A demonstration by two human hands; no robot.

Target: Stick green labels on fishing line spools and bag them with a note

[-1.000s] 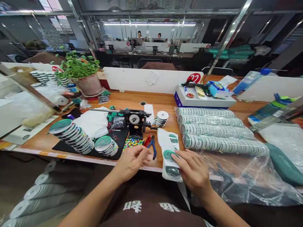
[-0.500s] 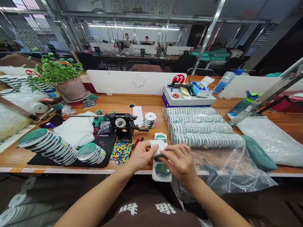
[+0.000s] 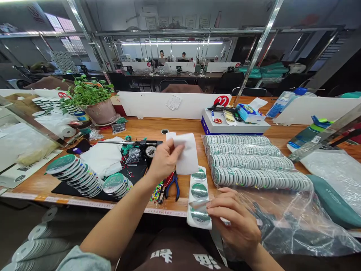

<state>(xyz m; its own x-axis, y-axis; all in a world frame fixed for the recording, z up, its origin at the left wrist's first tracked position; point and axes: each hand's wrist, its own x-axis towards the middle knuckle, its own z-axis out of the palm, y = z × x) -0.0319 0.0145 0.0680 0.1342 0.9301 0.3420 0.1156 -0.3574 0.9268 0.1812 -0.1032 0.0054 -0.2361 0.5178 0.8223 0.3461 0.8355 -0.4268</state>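
Observation:
My left hand [image 3: 163, 161] is raised over the desk and pinches a white backing strip [image 3: 186, 153], lifted up and away from a sticker sheet. That sheet [image 3: 199, 196] lies at the desk's front edge and carries three round green labels in a column. My right hand [image 3: 234, 222] is closed on the sheet's near end, its fingers pressing by the lowest label. Red and blue pliers [image 3: 170, 183] lie just left of the sheet.
Rows of stacked spools [image 3: 254, 165] lie right of the sheet, partly under a clear plastic bag [image 3: 284, 222]. Left are more spools [image 3: 81, 177] on a black mat, coloured beads [image 3: 156, 192], a winding device [image 3: 149, 149], a potted plant [image 3: 93, 99] and a white divider [image 3: 158, 105]. Other people sit far behind.
My left hand rose from the sheet, peeling the white strip up and back. My right hand slid down to the sheet's near end. The view shifted a little.

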